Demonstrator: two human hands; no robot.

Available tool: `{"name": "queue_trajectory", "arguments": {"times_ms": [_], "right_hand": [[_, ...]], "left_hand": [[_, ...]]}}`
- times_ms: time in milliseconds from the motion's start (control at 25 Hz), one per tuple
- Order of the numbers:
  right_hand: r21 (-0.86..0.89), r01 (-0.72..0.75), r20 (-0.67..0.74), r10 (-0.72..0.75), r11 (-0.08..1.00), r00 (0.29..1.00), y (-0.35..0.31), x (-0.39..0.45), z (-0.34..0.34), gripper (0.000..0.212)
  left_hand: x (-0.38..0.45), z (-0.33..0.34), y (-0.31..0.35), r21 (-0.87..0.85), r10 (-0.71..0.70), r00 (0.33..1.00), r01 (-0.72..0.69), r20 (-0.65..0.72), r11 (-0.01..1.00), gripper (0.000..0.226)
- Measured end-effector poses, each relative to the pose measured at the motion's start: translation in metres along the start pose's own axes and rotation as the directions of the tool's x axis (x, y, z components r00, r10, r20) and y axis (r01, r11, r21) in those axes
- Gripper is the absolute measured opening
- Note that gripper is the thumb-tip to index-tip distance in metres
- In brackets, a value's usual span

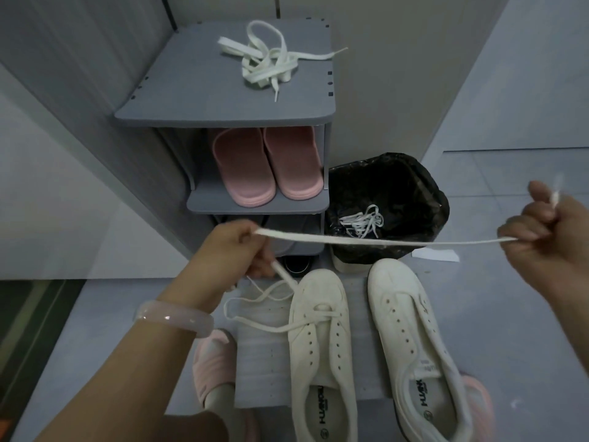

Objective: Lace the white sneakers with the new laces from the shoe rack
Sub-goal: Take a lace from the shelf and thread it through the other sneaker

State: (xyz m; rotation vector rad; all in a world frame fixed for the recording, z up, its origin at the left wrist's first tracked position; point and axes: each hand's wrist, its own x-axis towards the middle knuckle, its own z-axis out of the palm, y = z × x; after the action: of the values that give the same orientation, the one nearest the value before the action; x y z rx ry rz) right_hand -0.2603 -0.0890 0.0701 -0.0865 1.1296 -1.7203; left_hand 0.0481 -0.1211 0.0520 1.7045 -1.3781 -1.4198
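A flat, woven white lace (376, 241) stretches taut and nearly level between the two hands, above the shoes. The left hand (237, 247) has its fingers (266, 261) curled closed around the lace's left part, which passes through the fist and drops out below as a slack, looping length onto the left sneaker (322, 342). The right hand (541, 237) pinches the other end between thumb and curled fingers (522, 229), with a short tip of lace sticking up from the top of the fist. A smooth, translucent pale pink bangle (173, 317) circles the left wrist.

Both sneakers are off-white, soft-looking low shoes with rows of small round eyelets, standing side by side on a pale ribbed mat (261, 352) on the grey floor. The left one carries lace through its front eyelets only; the right sneaker (411, 330) shows bare eyelets.

Behind them stands a grey plastic shoe rack (165, 100) with rounded shelf edges. A loose tangle of flat white laces (271, 59) lies on its top shelf, and matte pink slippers (264, 164) sit on the shelf below. Just beside the rack, a bin lined with a crinkled glossy black bag (389, 199) holds another bundle of thin white laces (361, 221).
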Motion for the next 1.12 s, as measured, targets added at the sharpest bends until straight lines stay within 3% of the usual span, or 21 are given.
{"name": "queue_trajectory", "arguments": {"times_ms": [40,80,120,200,240,320,400,480,560,960,1040,1120], "right_hand": [[-0.051,-0.002,0.014,0.003,0.999,1.0,0.005,-0.002,0.002,0.012],[-0.116,-0.017,0.038,0.021,0.993,0.999,0.013,-0.004,0.005,0.004],[-0.212,-0.025,0.048,0.036,0.977,0.998,0.024,-0.006,0.007,0.011],[-0.492,0.035,0.146,0.043,0.87,0.988,0.052,-0.018,0.009,0.022],[-0.653,0.105,0.228,0.063,0.75,0.972,0.07,-0.025,0.005,0.022],[-0.874,0.285,0.371,0.16,0.394,0.915,0.104,-0.036,-0.009,0.018],[-0.894,0.44,0.445,0.269,0.083,0.854,0.131,-0.04,-0.026,0.012],[-0.85,0.522,0.477,0.315,-0.072,0.821,0.143,-0.039,-0.038,0.011],[-0.822,0.553,0.498,0.301,-0.133,0.813,0.146,-0.036,-0.043,0.012],[-0.758,0.636,0.597,0.243,-0.141,0.765,0.159,-0.036,-0.047,0.013],[-0.705,0.675,0.619,0.275,-0.219,0.736,0.16,-0.037,-0.046,0.017],[-0.584,0.725,0.651,0.324,-0.365,0.687,0.159,-0.04,-0.042,0.011]], "left_hand": [[-0.003,0.003,0.004,-0.136,0.043,0.999,-0.042,0.005,0.99,0.017],[-0.005,0.006,0.005,-0.147,0.088,0.995,-0.08,0.044,0.986,0.032],[-0.008,0.012,0.004,-0.05,0.102,0.988,-0.097,0.112,0.994,0.044],[-0.01,0.027,-0.004,0.296,0.093,0.97,-0.16,0.226,0.942,0.038],[-0.011,0.038,-0.013,0.433,0.083,0.96,-0.197,0.267,0.88,0.029],[-0.015,0.06,-0.038,0.554,0.021,0.94,-0.22,0.342,0.803,0.023],[-0.018,0.076,-0.062,0.611,-0.019,0.938,-0.21,0.346,0.764,0.025],[-0.016,0.083,-0.076,0.593,-0.027,0.962,-0.144,0.271,0.792,0.026],[-0.013,0.085,-0.079,0.535,-0.042,0.97,-0.095,0.238,0.84,0.026],[-0.013,0.093,-0.081,0.454,0.009,0.973,-0.116,0.232,0.884,0.024],[-0.013,0.093,-0.082,0.437,0.013,0.97,-0.121,0.243,0.891,0.024],[-0.013,0.093,-0.083,0.414,0.014,0.969,-0.119,0.248,0.903,0.024]]}}
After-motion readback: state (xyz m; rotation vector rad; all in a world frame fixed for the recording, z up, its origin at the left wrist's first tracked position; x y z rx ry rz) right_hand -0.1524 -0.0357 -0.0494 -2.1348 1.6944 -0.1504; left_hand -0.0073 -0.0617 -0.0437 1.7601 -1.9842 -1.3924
